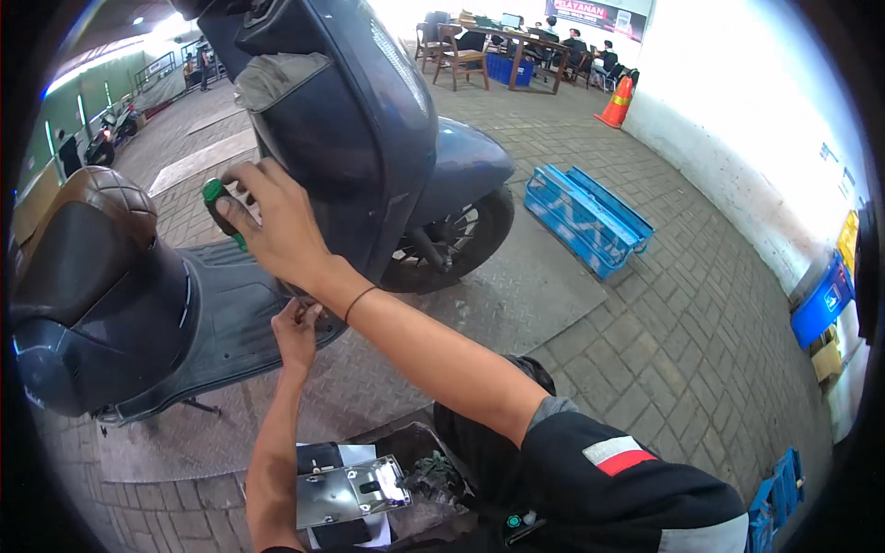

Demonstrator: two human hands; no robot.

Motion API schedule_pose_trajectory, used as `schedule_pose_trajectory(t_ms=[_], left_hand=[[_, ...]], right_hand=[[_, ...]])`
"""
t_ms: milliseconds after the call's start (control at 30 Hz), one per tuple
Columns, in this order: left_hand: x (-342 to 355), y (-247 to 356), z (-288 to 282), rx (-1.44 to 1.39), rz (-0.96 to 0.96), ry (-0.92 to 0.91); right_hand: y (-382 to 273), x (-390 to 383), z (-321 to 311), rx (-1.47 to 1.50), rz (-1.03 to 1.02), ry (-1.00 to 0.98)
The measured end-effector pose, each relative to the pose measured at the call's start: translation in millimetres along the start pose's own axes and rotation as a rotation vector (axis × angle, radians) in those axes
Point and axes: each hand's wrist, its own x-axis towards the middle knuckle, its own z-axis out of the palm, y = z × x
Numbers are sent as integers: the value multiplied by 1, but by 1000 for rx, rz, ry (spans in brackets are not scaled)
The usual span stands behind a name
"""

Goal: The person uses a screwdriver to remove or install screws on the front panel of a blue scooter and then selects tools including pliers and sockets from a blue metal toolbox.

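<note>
A dark blue scooter (396,120) stands side-on before me, its footboard (241,295) low between seat and front shield. Above that footboard my right hand (281,221) is closed around a green-and-black handle, which looks like a screwdriver (219,207); its shaft does not show. Lower down, my left hand (297,336) reaches to the footboard's near edge by the front shield. Its fingers are pinched together there, and whatever lies between them is too hidden to name.
Near my legs, a tray (419,429) bears a shiny metal plate (346,493) and small dark parts. Beyond the front wheel (461,240) stands an open blue toolbox (587,219). An orange cone (616,103) is by the white wall; people sit around a far table (525,39).
</note>
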Motion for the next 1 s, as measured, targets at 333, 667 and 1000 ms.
schedule_pose_trajectory(t_ms=[333,667,1000], left_hand=[[2,1,7,87,123,17],[9,7,9,-103,155,138],[11,24,10,258,176,59]], right_hand=[[19,7,4,905,389,-249],[36,-56,6,441,436,-25],[64,-90,7,589,669,217]])
